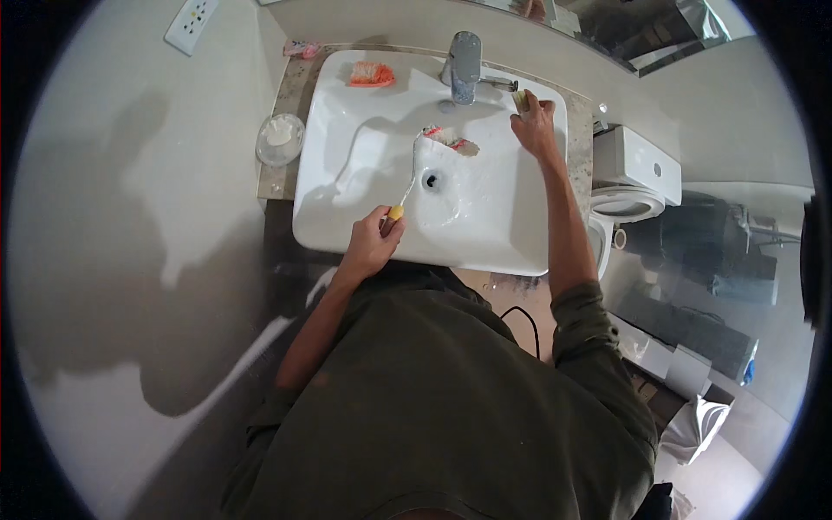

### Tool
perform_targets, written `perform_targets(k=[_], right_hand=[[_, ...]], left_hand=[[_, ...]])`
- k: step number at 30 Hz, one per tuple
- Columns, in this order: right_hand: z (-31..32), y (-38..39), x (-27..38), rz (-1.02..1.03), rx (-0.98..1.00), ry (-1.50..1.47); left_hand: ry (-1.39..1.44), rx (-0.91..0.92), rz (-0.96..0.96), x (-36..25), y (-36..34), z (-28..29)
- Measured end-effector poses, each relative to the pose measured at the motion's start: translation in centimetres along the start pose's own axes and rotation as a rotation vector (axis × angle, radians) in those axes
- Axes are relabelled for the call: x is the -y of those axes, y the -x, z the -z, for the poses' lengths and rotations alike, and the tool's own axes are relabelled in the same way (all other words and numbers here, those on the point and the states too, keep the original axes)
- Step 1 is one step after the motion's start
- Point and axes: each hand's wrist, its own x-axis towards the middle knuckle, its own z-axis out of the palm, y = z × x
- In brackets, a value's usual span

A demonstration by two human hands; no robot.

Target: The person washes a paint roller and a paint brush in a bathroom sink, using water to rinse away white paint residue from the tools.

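My left hand [373, 243] is closed round the brown and yellow handle of a small paint roller [451, 140]. Its thin wire frame runs up over the white sink [347, 186], and the roller's pale sleeve, streaked red, is above the drain. At the basin's back right, my right hand [535, 130] pinches a small pale yellow piece [520, 101] whose kind I cannot make out. That piece is close to a short dark metal part [498, 83] beside the chrome faucet [465, 65]. A white and orange-red bristly object [372, 74] lies on the sink's back left rim.
A round clear dish [280, 139] with something white in it stands on the speckled counter [276, 182], left of the sink. Behind it is a pink crumpled packet [301, 49]. A white toilet [633, 204] is to the right, and a mirror [598, 30] hangs at the back.
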Motion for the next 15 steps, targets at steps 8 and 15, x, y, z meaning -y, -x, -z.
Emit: perform_targets(k=[8,15], right_hand=[[-2.8,-4.2,-7.0,-0.156,0.107,0.065],[-2.8,6.2,5.8,0.074,0.278,-0.253]], left_hand=[[0.179,0.082,0.304,-3.0,0.6,0.1],[-0.083,-0.029,-0.041,-2.5,0.6,-0.3]])
